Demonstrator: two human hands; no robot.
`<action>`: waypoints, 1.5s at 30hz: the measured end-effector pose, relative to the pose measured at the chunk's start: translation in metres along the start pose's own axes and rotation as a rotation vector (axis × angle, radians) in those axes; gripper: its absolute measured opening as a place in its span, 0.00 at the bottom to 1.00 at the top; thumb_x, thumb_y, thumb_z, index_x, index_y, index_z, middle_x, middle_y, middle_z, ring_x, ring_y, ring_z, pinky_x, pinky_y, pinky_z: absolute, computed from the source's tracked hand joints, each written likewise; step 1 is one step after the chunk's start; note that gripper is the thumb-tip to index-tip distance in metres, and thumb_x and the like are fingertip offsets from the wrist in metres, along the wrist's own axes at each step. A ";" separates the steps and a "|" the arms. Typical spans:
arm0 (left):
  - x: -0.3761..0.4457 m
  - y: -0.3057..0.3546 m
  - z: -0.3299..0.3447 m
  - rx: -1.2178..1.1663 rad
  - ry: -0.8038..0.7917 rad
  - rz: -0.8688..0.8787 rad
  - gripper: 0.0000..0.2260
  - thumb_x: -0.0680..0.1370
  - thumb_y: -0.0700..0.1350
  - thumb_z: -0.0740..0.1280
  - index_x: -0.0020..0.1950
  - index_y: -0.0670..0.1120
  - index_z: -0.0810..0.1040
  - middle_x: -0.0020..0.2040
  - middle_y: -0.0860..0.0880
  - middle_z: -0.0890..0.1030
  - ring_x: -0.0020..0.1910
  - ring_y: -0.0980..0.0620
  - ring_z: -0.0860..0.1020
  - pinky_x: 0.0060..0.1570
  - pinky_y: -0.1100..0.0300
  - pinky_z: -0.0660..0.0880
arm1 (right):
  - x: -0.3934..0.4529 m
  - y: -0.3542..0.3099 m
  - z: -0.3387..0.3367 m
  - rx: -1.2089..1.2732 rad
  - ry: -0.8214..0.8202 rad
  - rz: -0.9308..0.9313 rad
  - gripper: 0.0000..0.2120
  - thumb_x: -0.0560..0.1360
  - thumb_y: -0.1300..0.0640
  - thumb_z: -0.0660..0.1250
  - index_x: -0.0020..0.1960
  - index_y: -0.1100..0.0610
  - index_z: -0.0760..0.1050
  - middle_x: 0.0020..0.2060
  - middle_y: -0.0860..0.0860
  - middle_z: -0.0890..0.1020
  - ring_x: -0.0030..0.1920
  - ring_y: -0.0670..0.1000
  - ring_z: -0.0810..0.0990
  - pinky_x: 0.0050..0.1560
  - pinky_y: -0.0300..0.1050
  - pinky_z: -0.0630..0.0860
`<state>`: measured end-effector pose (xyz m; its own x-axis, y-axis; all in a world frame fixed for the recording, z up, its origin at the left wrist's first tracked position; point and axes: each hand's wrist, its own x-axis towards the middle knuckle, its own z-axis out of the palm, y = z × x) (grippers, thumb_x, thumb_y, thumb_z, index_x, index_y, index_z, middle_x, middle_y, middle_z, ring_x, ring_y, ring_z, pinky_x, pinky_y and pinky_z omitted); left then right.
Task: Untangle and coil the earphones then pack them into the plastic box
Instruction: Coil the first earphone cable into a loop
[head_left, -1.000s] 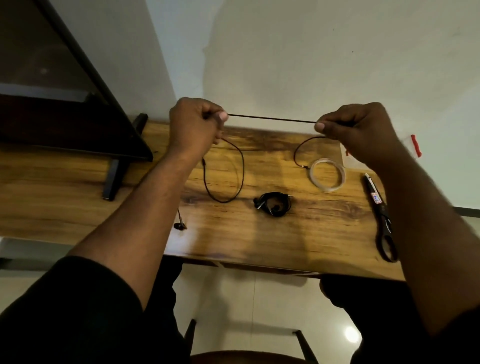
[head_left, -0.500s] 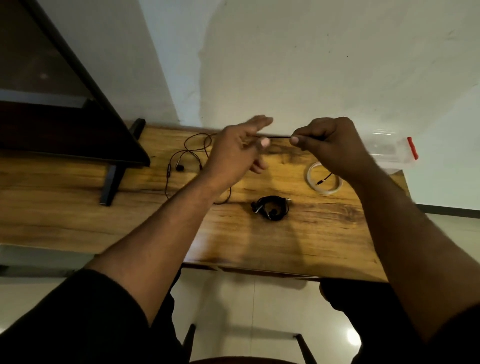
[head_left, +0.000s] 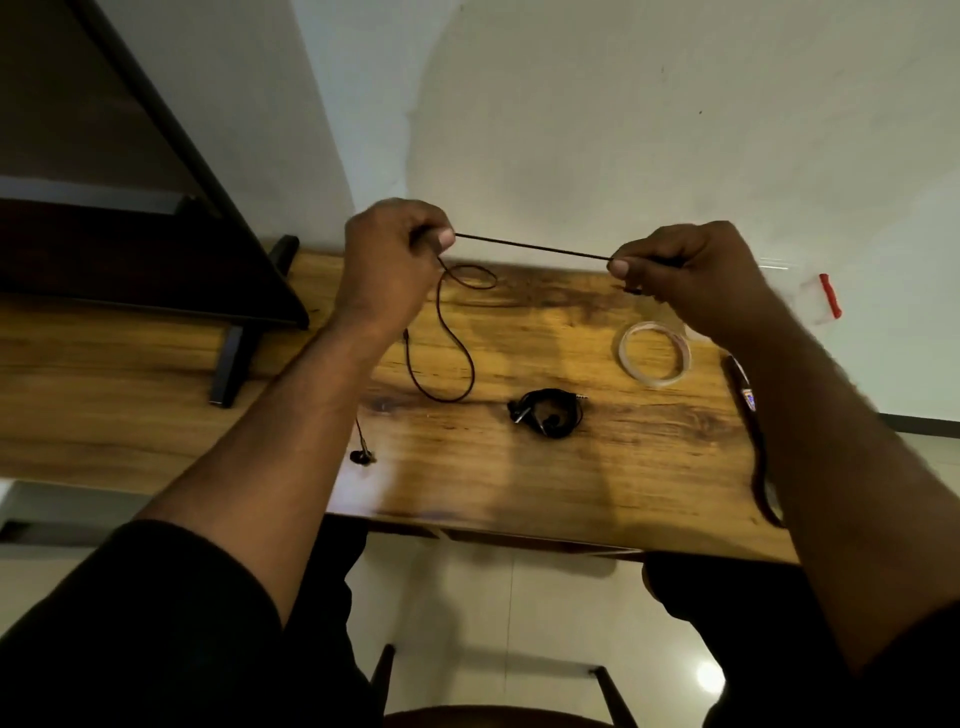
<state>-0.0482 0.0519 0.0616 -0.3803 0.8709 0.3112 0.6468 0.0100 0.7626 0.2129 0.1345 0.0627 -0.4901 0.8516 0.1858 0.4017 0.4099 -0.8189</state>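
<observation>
A thin black earphone cable (head_left: 530, 247) is stretched taut between my hands above the wooden table (head_left: 597, 467). My left hand (head_left: 389, 260) pinches one end of the span, and the slack drops from it in loops onto the table, ending in an earbud (head_left: 362, 457) near my left forearm. My right hand (head_left: 685, 270) pinches the other end. A second pair of earphones (head_left: 548, 413) lies coiled in a small black bundle at the middle of the table. The clear plastic box (head_left: 810, 296) with a red clip sits at the far right, partly hidden by my right hand.
A roll of clear tape (head_left: 654, 353) lies right of the coiled bundle. Scissors (head_left: 753, 431) lie along the right edge, partly under my right forearm. A dark monitor (head_left: 130, 234) on a stand fills the left. A chair (head_left: 493, 696) is below the table's front edge.
Half a second ago my hands were close together with the left fingers spread. They have drawn apart again, the left closing on the cable, which is pulled straight between them.
</observation>
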 end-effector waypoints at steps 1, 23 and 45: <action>0.002 -0.005 -0.003 0.044 0.022 -0.001 0.04 0.75 0.39 0.69 0.46 0.43 0.84 0.43 0.52 0.81 0.43 0.58 0.77 0.43 0.76 0.70 | 0.000 0.002 -0.005 0.000 -0.004 0.015 0.06 0.72 0.60 0.72 0.49 0.54 0.82 0.34 0.48 0.82 0.31 0.41 0.78 0.36 0.35 0.76; 0.007 -0.026 0.009 0.064 0.155 -0.239 0.05 0.76 0.41 0.69 0.46 0.44 0.84 0.44 0.51 0.83 0.42 0.59 0.76 0.37 0.76 0.67 | -0.036 -0.044 0.041 0.999 -0.965 0.485 0.07 0.71 0.61 0.69 0.47 0.62 0.82 0.41 0.60 0.85 0.39 0.53 0.86 0.38 0.44 0.83; -0.013 0.018 0.031 -0.144 -0.474 0.023 0.03 0.77 0.40 0.67 0.43 0.45 0.79 0.39 0.57 0.78 0.41 0.57 0.76 0.45 0.60 0.73 | -0.012 0.014 0.031 -0.246 -0.045 -0.078 0.11 0.74 0.61 0.70 0.56 0.59 0.81 0.50 0.50 0.83 0.47 0.45 0.83 0.49 0.37 0.78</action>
<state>-0.0114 0.0555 0.0533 -0.0026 0.9981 0.0620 0.5411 -0.0507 0.8394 0.2001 0.1200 0.0321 -0.5584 0.8014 0.2145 0.5350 0.5455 -0.6452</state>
